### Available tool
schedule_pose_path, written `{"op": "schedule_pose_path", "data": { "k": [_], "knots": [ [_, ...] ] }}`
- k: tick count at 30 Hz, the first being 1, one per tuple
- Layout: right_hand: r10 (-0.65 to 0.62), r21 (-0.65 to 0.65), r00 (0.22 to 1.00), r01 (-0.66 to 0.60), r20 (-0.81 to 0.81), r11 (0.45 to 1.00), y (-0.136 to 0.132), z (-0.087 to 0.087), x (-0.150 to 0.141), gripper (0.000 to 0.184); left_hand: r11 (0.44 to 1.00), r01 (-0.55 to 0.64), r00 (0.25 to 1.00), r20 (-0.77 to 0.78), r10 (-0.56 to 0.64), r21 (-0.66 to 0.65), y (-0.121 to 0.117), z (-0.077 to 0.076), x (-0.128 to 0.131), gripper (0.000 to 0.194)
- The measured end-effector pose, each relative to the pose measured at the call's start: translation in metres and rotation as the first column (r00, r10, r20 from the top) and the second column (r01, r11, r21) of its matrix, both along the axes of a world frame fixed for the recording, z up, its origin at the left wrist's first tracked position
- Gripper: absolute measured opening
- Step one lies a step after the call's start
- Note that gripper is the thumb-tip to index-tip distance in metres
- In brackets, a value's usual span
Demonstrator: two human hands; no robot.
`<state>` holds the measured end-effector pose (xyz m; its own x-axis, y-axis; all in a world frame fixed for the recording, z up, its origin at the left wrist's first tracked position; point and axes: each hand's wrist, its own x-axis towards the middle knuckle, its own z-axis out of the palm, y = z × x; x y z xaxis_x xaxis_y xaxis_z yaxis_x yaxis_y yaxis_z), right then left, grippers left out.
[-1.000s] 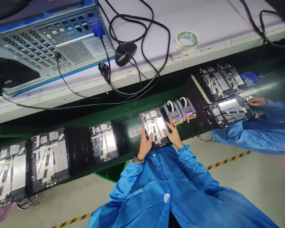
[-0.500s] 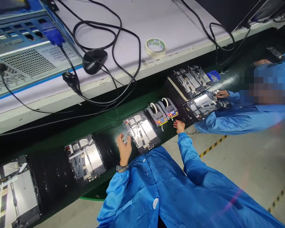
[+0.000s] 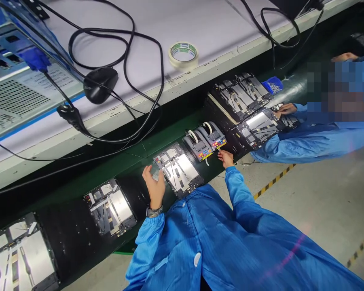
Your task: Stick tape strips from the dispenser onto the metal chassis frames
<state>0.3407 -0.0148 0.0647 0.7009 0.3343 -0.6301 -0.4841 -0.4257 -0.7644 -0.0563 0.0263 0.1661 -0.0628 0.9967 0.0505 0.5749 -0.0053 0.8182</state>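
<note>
An open tablet chassis [image 3: 178,169] with silver shielding lies on the dark green conveyor belt [image 3: 139,161] in front of me. My left hand [image 3: 154,186] rests at its left edge, fingers loosely spread, holding nothing. My right hand [image 3: 226,158] reaches to the front of the two grey tape dispensers [image 3: 204,141] just right of the chassis; its fingertips are at the nearer dispenser's outlet, and whether they hold tape is too small to see.
More open chassis lie along the belt: one [image 3: 111,208] to the left, another [image 3: 18,254] far left. A co-worker's hand [image 3: 286,109] works on a chassis [image 3: 259,127] at the right. The white shelf behind holds a mouse [image 3: 100,84], cables and a tape roll [image 3: 184,53].
Both hands left the top of the chassis. My left hand went to its left edge; my right hand moved right to the tape dispensers. The view panned right.
</note>
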Motion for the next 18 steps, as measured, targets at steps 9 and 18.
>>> {"op": "schedule_pose_path", "data": {
  "k": [9,18],
  "knots": [
    [-0.111,0.059,0.994,0.109,0.023,0.992,-0.017,-0.009,-0.008,0.018,1.000,-0.015,0.999,-0.053,0.014,-0.024,0.003,-0.003,-0.008,0.048],
    [-0.272,0.104,0.962,0.270,0.008,0.957,0.008,-0.028,-0.009,0.031,0.999,0.009,0.998,-0.062,-0.011,-0.032,0.004,-0.006,-0.005,0.048]
  ]
}}
